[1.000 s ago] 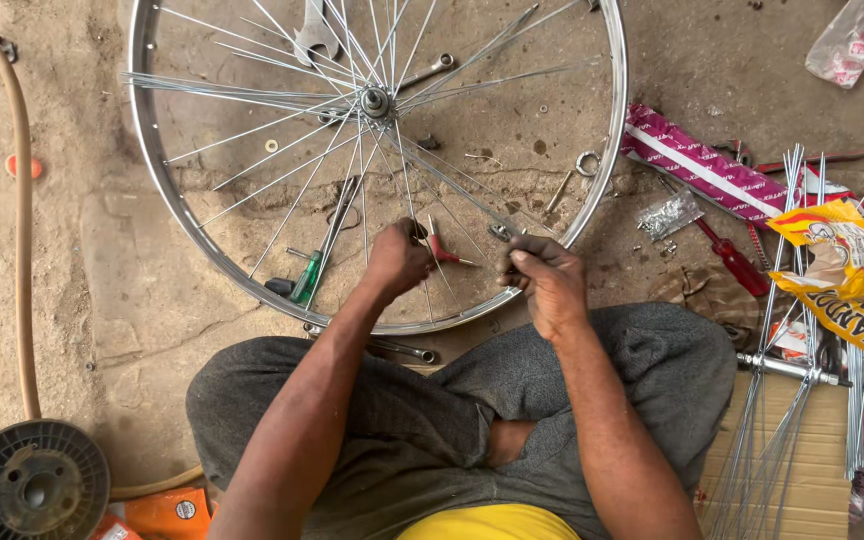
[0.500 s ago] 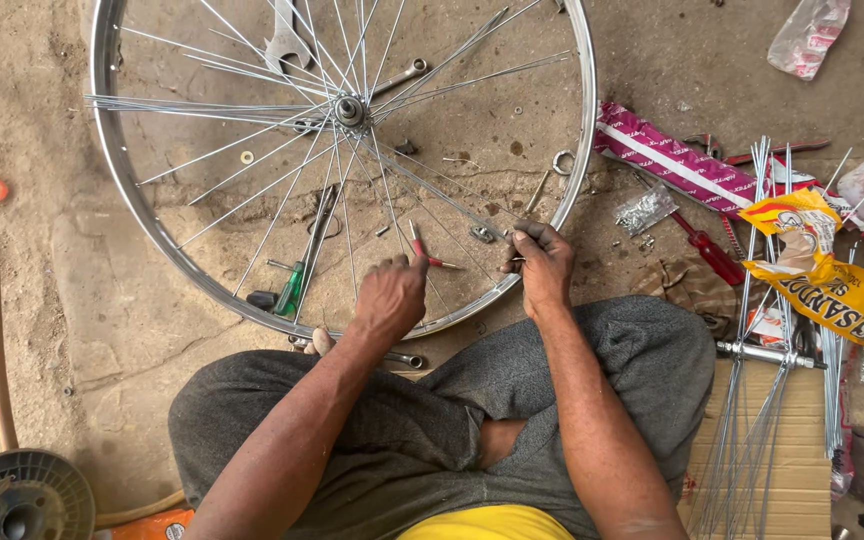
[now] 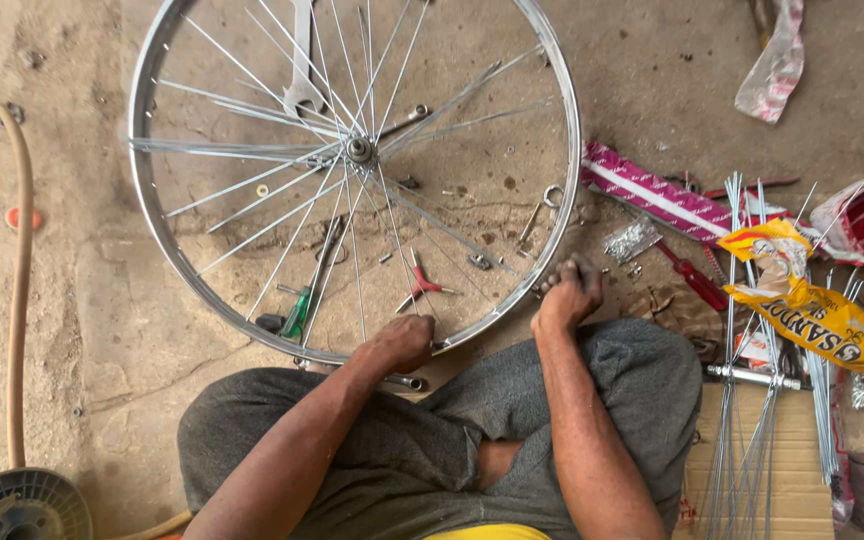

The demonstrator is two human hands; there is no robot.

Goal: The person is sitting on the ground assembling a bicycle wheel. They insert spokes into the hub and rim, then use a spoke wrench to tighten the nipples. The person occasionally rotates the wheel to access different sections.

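My left hand is closed on the near edge of the rim, and my right hand is curled on its near-right edge, though I cannot tell what the fingers pinch. The wheel lies flat on the floor before my knees, so I judge steady, even pressure keeps it from rocking. Farther out, the spokes meet at the hub; I should avoid bending them.

silver wheel rim, grey trousers, yellow packet

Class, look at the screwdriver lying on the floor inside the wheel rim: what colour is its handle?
Green. The screwdriver shows in the head view, lying beneath the spokes of the wheel, left of the left hand.
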